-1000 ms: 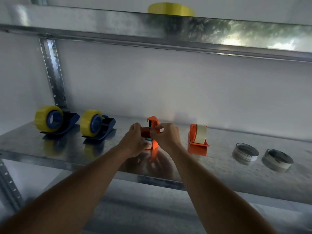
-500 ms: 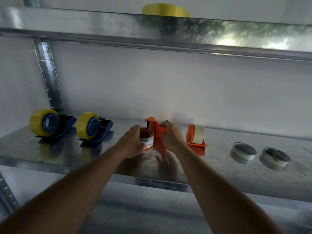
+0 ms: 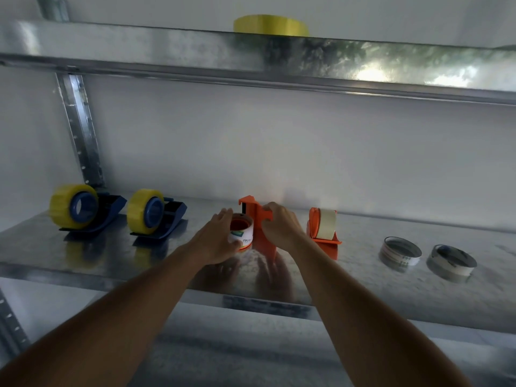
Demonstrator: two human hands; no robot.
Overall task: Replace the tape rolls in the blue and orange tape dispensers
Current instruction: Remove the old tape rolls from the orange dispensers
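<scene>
My right hand [image 3: 280, 227] grips an orange tape dispenser [image 3: 255, 216] standing on the metal shelf [image 3: 363, 280]. Just left of it my left hand [image 3: 215, 241] holds a small tape roll [image 3: 242, 230] with a white printed core and orange inside; the roll sits beside the dispenser. A second orange dispenser [image 3: 324, 233] with a pale tape roll stands to the right. Two blue dispensers [image 3: 83, 210] [image 3: 156, 216], each carrying a yellow roll, stand at the left.
Two grey, nearly spent tape cores [image 3: 399, 251] [image 3: 451, 263] lie on the shelf at the right. A yellow tape roll [image 3: 270, 25] rests on the upper shelf. A perforated steel upright [image 3: 81, 129] rises at the back left.
The two hands, close together on the orange dispenser a second ago, have parted: the left hand now holds the small roll out to the left of the dispenser, and the right keeps the dispenser upright.
</scene>
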